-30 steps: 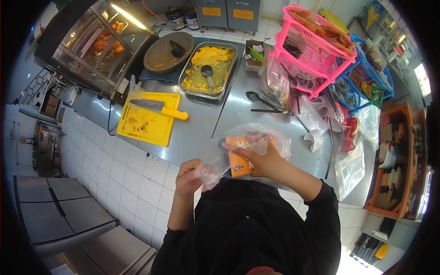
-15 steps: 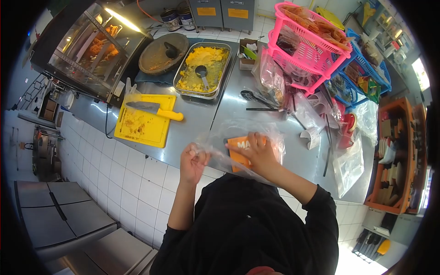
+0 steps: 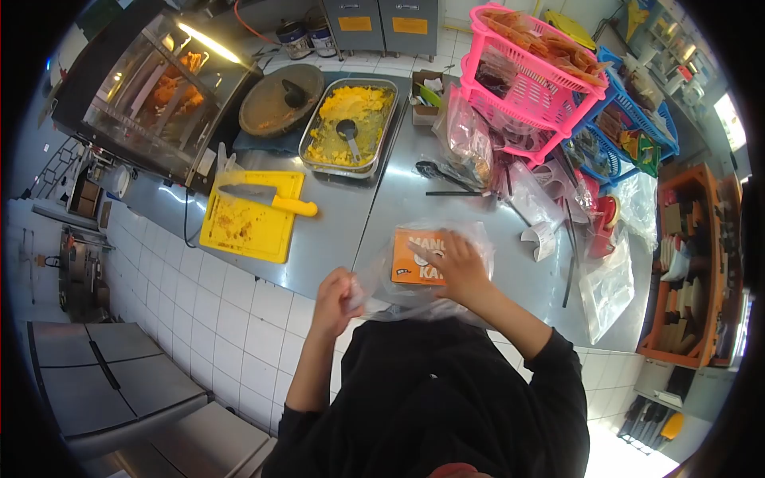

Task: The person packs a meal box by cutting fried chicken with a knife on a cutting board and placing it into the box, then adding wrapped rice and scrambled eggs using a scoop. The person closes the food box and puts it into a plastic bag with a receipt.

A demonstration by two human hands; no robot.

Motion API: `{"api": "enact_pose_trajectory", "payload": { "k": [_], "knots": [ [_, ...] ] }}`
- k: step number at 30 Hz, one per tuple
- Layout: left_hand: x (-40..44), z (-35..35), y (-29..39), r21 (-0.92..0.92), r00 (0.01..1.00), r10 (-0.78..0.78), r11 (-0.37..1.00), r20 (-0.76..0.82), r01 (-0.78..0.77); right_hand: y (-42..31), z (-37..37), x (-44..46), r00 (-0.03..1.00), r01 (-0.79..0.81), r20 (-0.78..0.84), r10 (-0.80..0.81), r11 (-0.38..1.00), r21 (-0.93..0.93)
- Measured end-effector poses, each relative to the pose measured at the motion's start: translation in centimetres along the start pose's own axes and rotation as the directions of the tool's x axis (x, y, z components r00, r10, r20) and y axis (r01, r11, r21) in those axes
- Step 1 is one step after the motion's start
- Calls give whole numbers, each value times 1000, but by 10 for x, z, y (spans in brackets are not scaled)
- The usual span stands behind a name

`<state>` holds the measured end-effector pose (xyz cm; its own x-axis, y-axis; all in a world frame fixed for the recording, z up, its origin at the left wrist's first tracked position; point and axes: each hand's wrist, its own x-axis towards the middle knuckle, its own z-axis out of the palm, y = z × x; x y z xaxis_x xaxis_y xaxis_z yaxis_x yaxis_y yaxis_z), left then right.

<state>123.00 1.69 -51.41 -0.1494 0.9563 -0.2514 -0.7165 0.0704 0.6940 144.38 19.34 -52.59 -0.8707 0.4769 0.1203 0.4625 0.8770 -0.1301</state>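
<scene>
An orange box (image 3: 410, 271) with white lettering lies on the steel counter, inside a clear plastic bag (image 3: 480, 235). My right hand (image 3: 462, 271) rests over the right part of the box with its fingers spread, covering some of the lettering. At the counter's front edge, left of the box, my left hand (image 3: 339, 301) is closed on a gathered end of the same bag. The plastic stretches from that fist across to the box.
A yellow cutting board (image 3: 279, 239) carries a knife (image 3: 263, 196). Behind are a tray of yellow rice (image 3: 373, 107) with a scoop, a round lid (image 3: 271, 111) and a glass warming cabinet (image 3: 159, 88). Pink baskets (image 3: 542, 99), loose bags and a tape dispenser (image 3: 608, 223) stand right.
My left hand has moved slightly down and closed tighter on the bag. The box has turned squarer to me, showing more lettering, and my right hand has shifted slightly right.
</scene>
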Motion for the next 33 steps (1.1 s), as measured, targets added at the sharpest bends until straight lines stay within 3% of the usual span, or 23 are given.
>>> {"api": "enact_pose_trajectory", "payload": {
  "k": [1, 2, 3, 4, 6, 7, 8, 9, 10, 11, 13, 16, 18, 20, 22, 24, 26, 27, 29, 30, 31, 32, 33],
  "knots": [
    [-1, -13, 6, 60, 983, 69, 996, -170, -60, 10, 0, -3, 999, 35, -35, -36, 999, -16],
    [-9, -21, 10, 297, 987, 116, 952, -112, -78, 17, -9, -5, 999, 23, -40, -24, 1000, -12],
    [-10, -13, 14, 292, 988, 103, 954, -117, -65, 24, -29, -10, 993, -39, 114, 43, 999, -33],
    [-13, 2, 18, 711, 957, 261, 697, -125, -97, 28, -44, -13, 957, -86, 273, 100, 994, -65],
    [-15, 6, 11, 982, 907, 413, 188, -83, 5, 15, -53, 1, 884, -172, 446, 143, 985, 26],
    [-13, -5, 4, 983, 904, 420, 181, -77, 0, 6, -55, 13, 794, -279, 583, 172, 955, 97],
    [-10, -17, -3, 972, 902, 404, 227, -152, 62, 0, -34, 23, 817, -207, 573, 58, 958, 198],
    [-8, -23, -6, 954, 896, 383, 272, -224, 123, -10, -26, 30, 823, -204, 565, 60, 959, 196],
    [-8, -18, 2, 961, 919, 294, 163, -262, 222, -22, -19, 35, 859, -94, 510, 51, 994, 59],
    [-4, -18, 4, 961, 918, 299, 165, -262, 221, -27, -12, 37, 887, 13, 460, 29, 996, -87],
    [2, -18, 7, 616, 961, 183, 788, -207, -17, -14, 14, 47, 886, -21, 461, 51, 997, -69],
    [6, -1, 9, 538, 938, 179, 843, -296, 9, -4, 5, 49, 885, -54, 466, 29, 998, 39],
    [16, -1, 7, 513, 944, 255, 851, -210, -115, -7, -13, 53, 938, -17, 346, -25, 993, 118],
    [34, 4, -1, 398, 861, 478, 834, -174, -382, -14, -35, 42, 968, 94, 214, -130, 981, 172],
    [40, 23, 9, 413, 849, 516, 802, -114, -432, -22, -55, 40, 954, 184, 193, -230, 956, 230],
    [34, 44, 16, 521, 888, 457, 749, 39, -409, -25, -65, 36, 939, 183, 253, -232, 962, 202],
    [15, 72, 35, 514, 760, 316, 585, 568, -627, -5, 8, 36, 962, 108, 206, -180, 941, 320],
    [5, 93, 34, 428, 700, 252, 640, 668, -638, -2, 20, 33, 965, 120, 213, -154, 979, 167],
    [-7, 112, 43, 481, 799, 29, 785, 600, -390, 1, 25, 26, 966, 137, 220, -134, 991, 3],
    [-7, 110, 40, 477, 798, 40, 783, 601, -399, -1, 19, 22, 974, 188, 136, -179, 981, -54],
    [-6, 104, 36, 438, 919, 116, 852, 377, -287, -5, 10, 21, 972, 233, 53, -228, 966, -112],
    [-6, 100, 34, 364, 981, 151, 913, 121, -185, -16, -6, 21, 942, -20, 334, -20, 993, 116],
    [-11, 102, 37, 364, 982, 148, 913, 119, -182, -26, -24, 24, 942, -22, 336, -20, 993, 119]
  ]
}}
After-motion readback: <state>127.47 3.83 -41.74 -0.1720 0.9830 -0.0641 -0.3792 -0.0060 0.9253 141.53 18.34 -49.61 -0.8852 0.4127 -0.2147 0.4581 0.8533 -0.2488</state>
